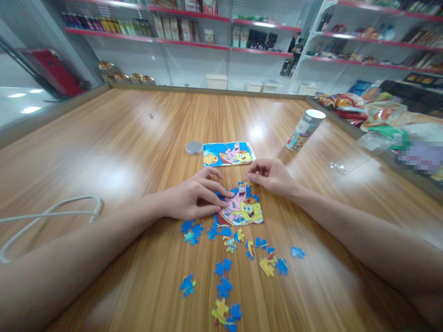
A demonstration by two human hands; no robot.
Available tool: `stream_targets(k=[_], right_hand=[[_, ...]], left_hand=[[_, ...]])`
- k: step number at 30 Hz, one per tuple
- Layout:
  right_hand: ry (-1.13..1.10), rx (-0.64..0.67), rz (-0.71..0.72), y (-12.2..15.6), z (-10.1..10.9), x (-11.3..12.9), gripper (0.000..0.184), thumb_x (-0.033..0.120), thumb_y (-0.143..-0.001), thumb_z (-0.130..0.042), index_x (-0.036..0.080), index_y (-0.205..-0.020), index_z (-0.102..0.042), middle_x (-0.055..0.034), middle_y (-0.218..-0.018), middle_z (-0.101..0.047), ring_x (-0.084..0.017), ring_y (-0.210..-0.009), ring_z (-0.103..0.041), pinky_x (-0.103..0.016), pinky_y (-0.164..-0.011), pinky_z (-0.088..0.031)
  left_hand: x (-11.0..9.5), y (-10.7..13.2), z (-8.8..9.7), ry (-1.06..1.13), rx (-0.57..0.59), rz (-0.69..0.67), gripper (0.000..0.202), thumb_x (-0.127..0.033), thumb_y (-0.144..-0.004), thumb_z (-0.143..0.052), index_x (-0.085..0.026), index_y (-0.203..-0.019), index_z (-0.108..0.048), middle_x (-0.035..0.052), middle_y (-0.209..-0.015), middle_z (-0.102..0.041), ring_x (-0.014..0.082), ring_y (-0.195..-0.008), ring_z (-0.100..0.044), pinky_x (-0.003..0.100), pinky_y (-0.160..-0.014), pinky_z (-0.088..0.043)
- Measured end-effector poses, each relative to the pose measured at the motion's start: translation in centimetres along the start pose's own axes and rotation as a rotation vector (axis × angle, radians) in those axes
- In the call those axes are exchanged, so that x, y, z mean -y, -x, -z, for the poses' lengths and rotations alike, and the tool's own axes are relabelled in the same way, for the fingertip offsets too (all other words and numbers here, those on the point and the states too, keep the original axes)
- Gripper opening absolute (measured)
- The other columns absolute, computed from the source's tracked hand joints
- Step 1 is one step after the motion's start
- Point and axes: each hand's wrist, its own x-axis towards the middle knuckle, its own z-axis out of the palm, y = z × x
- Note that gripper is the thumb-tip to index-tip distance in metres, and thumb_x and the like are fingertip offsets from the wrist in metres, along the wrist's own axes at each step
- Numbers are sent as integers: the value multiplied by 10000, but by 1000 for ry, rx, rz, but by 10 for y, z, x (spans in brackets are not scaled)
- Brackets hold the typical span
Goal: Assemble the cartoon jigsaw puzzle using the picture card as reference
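Observation:
A partly joined jigsaw puzzle (247, 210) lies on the wooden table, showing a pink starfish figure and a yellow sponge figure. My left hand (194, 196) rests over its left side, fingers spread, the fingertips touching the pieces. At the puzzle's upper right edge, my right hand (273, 176) pinches a small yellow and blue puzzle piece (248, 183), partly hidden by the fingers. Just beyond the hands is a reference picture card (228, 154) with the same figures. Loose blue and yellow puzzle pieces (224, 287) are scattered on the near side of the puzzle.
A round metal lid (194, 147) lies left of the card. An upright printed canister (304, 130) stands at the back right. A white cable (69, 203) loops at the left. Packaged goods (353, 108) are heaped along the right edge, with shelves (194, 44) behind the table.

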Motion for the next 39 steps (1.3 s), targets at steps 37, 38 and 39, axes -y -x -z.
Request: stream_targets(k=[37,38,39], right_hand=[[764,788,64,73,26,120,241,78,-965,-469,129,-982,-704,-114,-960,-733,-201,-830,-663,-301,-708,-471],[807,801,48,68,26,116,235,51,-925,-490,120,-991,-706,-123,-965,-733,-201,-816,-658,-298,-686,-460],[856,836,27,62,26,111,231,31,-873,-525,110,-990,-708,-129,-963,-734,-202,-800,-652,-295,-659,-444]], left_hand=[[4,4,2,-44,18,-35,250,-203,-885,-697,-296,-1106,-768,32,-1254,-724,239,-1126,-590,484,-1108,-393],[3,3,2,-44,20,-36,241,-204,-885,-696,-294,-1096,-771,32,-1250,-726,238,-1123,-593,483,-1107,-395],[3,3,2,-43,19,-37,231,-204,-887,-694,-289,-1086,-774,33,-1244,-729,239,-1127,-594,480,-1104,-398]])
